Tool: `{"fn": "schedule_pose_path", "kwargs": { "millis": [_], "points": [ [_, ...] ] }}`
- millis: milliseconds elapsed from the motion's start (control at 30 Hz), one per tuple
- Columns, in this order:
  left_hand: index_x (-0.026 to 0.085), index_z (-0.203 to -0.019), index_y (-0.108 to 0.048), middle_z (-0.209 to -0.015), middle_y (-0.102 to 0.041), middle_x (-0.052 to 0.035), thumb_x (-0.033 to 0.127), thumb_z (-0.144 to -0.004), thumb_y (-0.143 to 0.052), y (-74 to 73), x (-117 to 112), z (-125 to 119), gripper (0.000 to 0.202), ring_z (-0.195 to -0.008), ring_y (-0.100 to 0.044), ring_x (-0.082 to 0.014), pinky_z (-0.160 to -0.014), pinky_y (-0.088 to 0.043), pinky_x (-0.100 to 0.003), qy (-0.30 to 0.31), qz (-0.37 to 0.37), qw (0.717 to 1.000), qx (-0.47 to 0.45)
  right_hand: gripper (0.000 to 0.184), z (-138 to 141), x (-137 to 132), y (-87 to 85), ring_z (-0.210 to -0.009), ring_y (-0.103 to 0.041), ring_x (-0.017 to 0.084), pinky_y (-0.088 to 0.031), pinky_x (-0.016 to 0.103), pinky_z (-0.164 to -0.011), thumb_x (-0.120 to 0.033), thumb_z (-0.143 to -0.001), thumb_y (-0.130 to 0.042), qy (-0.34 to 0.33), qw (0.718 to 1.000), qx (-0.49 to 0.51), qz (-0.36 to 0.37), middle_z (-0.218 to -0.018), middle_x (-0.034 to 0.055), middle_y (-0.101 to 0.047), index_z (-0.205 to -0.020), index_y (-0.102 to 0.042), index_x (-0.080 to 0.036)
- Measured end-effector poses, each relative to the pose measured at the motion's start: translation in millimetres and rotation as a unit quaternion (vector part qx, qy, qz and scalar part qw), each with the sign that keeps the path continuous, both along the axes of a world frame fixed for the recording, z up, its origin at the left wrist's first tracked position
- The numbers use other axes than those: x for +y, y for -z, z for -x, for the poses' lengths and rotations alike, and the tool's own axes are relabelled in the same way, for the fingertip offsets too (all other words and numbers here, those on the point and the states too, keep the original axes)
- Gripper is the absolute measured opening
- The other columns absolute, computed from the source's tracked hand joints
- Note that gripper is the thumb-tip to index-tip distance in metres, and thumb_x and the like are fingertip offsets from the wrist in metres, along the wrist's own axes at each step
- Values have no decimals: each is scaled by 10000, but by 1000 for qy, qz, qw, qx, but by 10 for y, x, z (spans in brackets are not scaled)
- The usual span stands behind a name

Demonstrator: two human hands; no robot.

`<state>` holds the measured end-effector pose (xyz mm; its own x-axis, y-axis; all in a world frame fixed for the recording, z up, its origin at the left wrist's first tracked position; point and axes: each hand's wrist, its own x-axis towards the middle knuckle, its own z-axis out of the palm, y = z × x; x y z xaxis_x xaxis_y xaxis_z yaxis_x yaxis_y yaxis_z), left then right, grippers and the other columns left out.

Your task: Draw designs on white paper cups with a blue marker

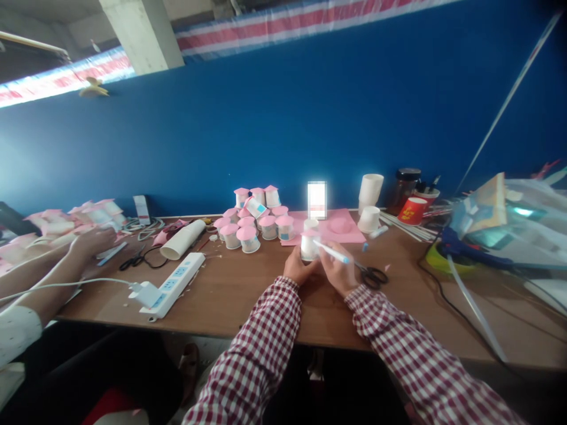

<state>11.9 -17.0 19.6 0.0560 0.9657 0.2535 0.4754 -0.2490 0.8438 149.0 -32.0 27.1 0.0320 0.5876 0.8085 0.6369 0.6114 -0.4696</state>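
In front of me on the brown table, my left hand (299,265) is closed around the lower side of a white paper cup (309,243). My right hand (340,269) grips a white marker with a light blue end (337,254), its other end at the cup's side. Whether the tip touches the cup cannot be made out. A pink paper sheet (290,236) lies behind the cup. Close by my right hand is a pair of scissors with dark handles (375,277). Several cups with pink cone tops (247,236) stand grouped to the left, one tipped over.
A power strip (177,283) with a white plug lies left, near a rolled paper tube (182,240). A co-worker's arms (57,271) reach in at far left. Stacked white cups (370,192), a red cup (411,211) and a blue glue gun (476,251) stand right.
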Motion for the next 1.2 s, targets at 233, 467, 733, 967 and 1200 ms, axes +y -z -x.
{"fn": "schedule_pose_path", "kwargs": {
  "millis": [233, 467, 733, 967, 1200],
  "points": [
    [176, -1132, -546, -1042, -658, -79, 383, -661, -705, 7, 4, -3, 539, -913, -622, -219, -807, -483, -327, -1, -5, 1000, 6, 217, 0, -2, 2, -773, -635, 192, -512, 305, -703, -300, -898, -453, -6, 1000, -1, -2, -879, 93, -679, -945, -612, -160],
    [174, -1133, -543, -1045, -656, -82, 371, -665, -701, 20, 16, 4, 532, -928, -620, -221, -831, -478, -339, -1, -9, 1000, 6, 230, -4, -2, 1, -752, -635, 190, -509, 298, -691, -319, -901, -448, 1, 1000, -1, 4, -840, 86, -677, -926, -614, -161],
    [187, -1138, -549, -1044, -661, -76, 354, -648, -712, 4, 11, -1, 542, -947, -616, -237, -859, -464, -357, -2, 9, 1000, -1, 232, 1, 5, 1, -761, -638, 196, -514, 306, -692, -317, -901, -444, -1, 1000, -3, 0, -836, 90, -675, -921, -616, -162],
    [184, -1130, -551, -1056, -657, -80, 359, -647, -715, -1, 4, -2, 539, -953, -615, -234, -854, -467, -348, -2, 7, 1000, -5, 223, -2, 1, -1, -760, -637, 195, -514, 301, -689, -314, -897, -453, 2, 1000, 4, 4, -839, 85, -675, -938, -612, -163],
    [187, -1132, -539, -1041, -654, -74, 388, -664, -699, 30, 13, 9, 534, -928, -618, -219, -837, -475, -340, -6, -9, 1000, -9, 218, 0, -20, -19, -710, -621, 181, -505, 293, -671, -321, -897, -452, 1, 1000, 11, 6, -812, 76, -665, -937, -604, -169]
  ]
}}
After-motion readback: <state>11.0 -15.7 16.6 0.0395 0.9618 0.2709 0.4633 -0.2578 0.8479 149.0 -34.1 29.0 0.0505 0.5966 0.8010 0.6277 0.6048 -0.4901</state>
